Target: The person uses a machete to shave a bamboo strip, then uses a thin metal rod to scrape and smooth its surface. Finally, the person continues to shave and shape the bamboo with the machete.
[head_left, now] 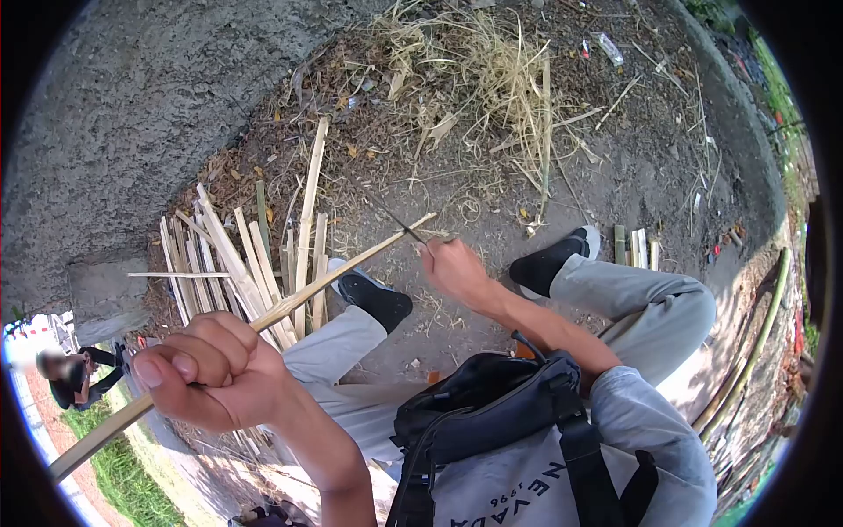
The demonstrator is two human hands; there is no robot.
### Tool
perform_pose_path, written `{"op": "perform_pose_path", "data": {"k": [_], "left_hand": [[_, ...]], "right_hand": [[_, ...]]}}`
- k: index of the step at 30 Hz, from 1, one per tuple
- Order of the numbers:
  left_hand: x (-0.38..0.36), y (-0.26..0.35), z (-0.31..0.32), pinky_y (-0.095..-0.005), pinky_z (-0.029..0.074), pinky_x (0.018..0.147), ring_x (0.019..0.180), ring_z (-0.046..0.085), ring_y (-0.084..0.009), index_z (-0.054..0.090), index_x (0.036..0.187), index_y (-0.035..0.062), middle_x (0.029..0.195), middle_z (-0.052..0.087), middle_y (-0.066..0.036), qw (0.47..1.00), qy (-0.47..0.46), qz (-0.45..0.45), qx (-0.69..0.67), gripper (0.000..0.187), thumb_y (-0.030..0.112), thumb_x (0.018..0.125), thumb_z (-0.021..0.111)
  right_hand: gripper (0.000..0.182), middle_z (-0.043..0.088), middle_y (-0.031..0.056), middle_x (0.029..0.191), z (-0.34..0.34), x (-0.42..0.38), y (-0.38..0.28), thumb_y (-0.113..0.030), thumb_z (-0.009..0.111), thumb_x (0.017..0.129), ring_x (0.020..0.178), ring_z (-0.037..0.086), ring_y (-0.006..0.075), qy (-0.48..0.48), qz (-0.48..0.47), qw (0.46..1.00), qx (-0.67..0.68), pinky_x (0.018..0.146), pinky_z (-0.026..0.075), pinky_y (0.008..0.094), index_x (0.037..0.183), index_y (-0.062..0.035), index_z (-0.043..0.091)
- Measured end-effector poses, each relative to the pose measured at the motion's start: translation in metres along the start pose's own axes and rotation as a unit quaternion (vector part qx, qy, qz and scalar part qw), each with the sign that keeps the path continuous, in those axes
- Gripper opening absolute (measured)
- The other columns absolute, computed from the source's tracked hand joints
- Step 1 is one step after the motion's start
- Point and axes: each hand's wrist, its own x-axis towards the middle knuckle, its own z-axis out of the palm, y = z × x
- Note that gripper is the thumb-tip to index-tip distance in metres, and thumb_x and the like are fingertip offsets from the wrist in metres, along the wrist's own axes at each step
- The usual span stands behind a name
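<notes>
Head cam is looking down at dirt ground (615, 176) beside a big rough concrete wall (132, 105), so starting with the big stuff. Up top there's a heap of dry grass and bamboo shavings (474, 79), and leaning by the wall is a pile of split bamboo slats (237, 263), fanned out loosely on the ground. A few short cut bamboo pieces (637, 248) sit near my right foot, and long bamboo poles (755, 342) run along the right edge.

I'm sitting low with knees spread in grey trousers, black shoes (553, 259) planted either side of the work, with a black sling bag (500, 404) across my chest.

Now the main bit: my left hand (211, 369) is a closed fist wrapped tight around a long bamboo strip (334, 277), which runs diagonally from bottom left up toward the middle. Held like that, I'd say it keeps the far end steady and out in front of me. My right hand (452, 268) has its grip closed on a thin knife (395, 220), blade meeting the strip right at its far tip, so it looks set for splitting or shaving that end.

Another person (75, 373) is way off in the lower left corner.
</notes>
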Motion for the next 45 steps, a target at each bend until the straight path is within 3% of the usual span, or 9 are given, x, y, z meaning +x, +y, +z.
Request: {"op": "perform_pose_path", "data": {"k": [3,8,14,20,26,30,34,38,45], "left_hand": [[-0.005,0.001,-0.002,-0.0262,0.009,0.034,0.035,0.012,-0.006,0.031,0.065,0.0132,0.045,0.018,0.004,1.0,0.022,-0.003,0.004,0.038,0.022,0.101,0.042],[-0.008,0.006,-0.015,-0.0248,0.011,0.033,0.034,0.012,-0.0057,0.034,0.066,0.0126,0.045,0.018,0.004,1.0,-0.019,0.013,0.005,0.036,0.021,0.101,0.041],[-0.01,0.002,-0.01,-0.0231,0.012,0.031,0.033,0.012,-0.0053,0.035,0.068,0.0116,0.044,0.018,0.005,1.0,0.006,0.029,0.006,0.033,0.02,0.1,0.041],[-0.014,0.007,-0.022,-0.0244,0.012,0.032,0.034,0.012,-0.0056,0.038,0.068,0.0107,0.044,0.018,0.004,0.999,-0.03,0.022,0.002,0.036,0.024,0.101,0.041],[-0.015,0.01,-0.019,-0.0255,0.012,0.033,0.034,0.012,-0.0061,0.038,0.068,0.0112,0.045,0.018,0.004,1.0,0.016,0.001,0.001,0.036,0.024,0.101,0.041],[-0.013,0.011,-0.027,-0.0248,0.011,0.032,0.034,0.013,-0.0062,0.036,0.068,0.0115,0.044,0.02,0.004,0.999,0.052,-0.002,0.004,0.036,0.024,0.101,0.042],[-0.021,0.009,-0.012,-0.0244,0.012,0.03,0.033,0.014,-0.0059,0.036,0.069,0.0117,0.044,0.021,0.005,0.999,-0.036,0.011,0.01,0.035,0.025,0.101,0.043],[-0.014,0.006,-0.008,-0.0247,0.013,0.03,0.032,0.016,-0.0054,0.035,0.069,0.0128,0.045,0.019,0.004,0.998,0.047,-0.006,0.028,0.034,0.024,0.099,0.045],[0.004,0.001,-0.005,-0.0252,0.011,0.03,0.032,0.014,-0.0049,0.033,0.068,0.0128,0.044,0.022,0.005,0.998,0.055,-0.028,0.01,0.032,0.015,0.096,0.051]], "right_hand": [[0.031,0.06,0.0267,0.065,-0.013,-0.008,-0.034,-0.023,0.053,0.094,0.061,0.061,0.0468,0.019,-0.043,0.999,0.016,0.057,0.05,0.0534,0.076,0.0019,0.057],[0.031,0.059,0.0267,0.064,0.029,0.009,0.046,-0.023,0.054,0.094,0.059,0.059,0.0467,-0.015,-0.004,0.999,-0.046,0.055,0.047,0.0539,0.076,0.0021,0.056],[0.029,0.061,0.026,0.065,-0.021,-0.014,-0.045,-0.021,0.052,0.093,0.06,0.061,0.0468,-0.009,-0.029,0.999,0.024,0.06,0.051,0.053,0.077,0.0023,0.059],[0.031,0.061,0.0259,0.066,0.024,0.0,0.041,-0.024,0.051,0.094,0.062,0.061,0.0462,0.0,-0.014,0.999,-0.046,0.06,0.051,0.0528,0.079,0.002,0.058],[0.024,0.063,0.0267,0.071,-0.009,-0.019,-0.041,-0.017,0.05,0.092,0.068,0.064,0.0458,0.007,-0.037,0.999,0.015,0.063,0.053,0.0531,0.08,0.0017,0.059],[0.026,0.062,0.0272,0.07,0.037,-0.01,0.052,-0.021,0.051,0.094,0.064,0.062,0.0455,-0.003,0.01,0.997,-0.078,0.059,0.051,0.0523,0.081,0.0018,0.057],[0.025,0.061,0.0278,0.07,0.025,-0.007,0.038,-0.02,0.052,0.093,0.065,0.062,0.0458,0.018,0.006,0.999,-0.04,0.059,0.051,0.0523,0.081,0.0025,0.057],[0.029,0.061,0.0278,0.07,0.016,-0.021,-0.005,-0.02,0.052,0.093,0.068,0.063,0.0457,0.037,-0.003,0.999,0.011,0.061,0.051,0.0525,0.074,0.0023,0.056],[0.026,0.064,0.0295,0.077,0.047,-0.021,0.084,-0.019,0.053,0.091,0.074,0.064,0.0461,-0.014,0.102,0.992,-0.078,0.067,0.053,0.0539,0.085,0.0044,0.064]]}}
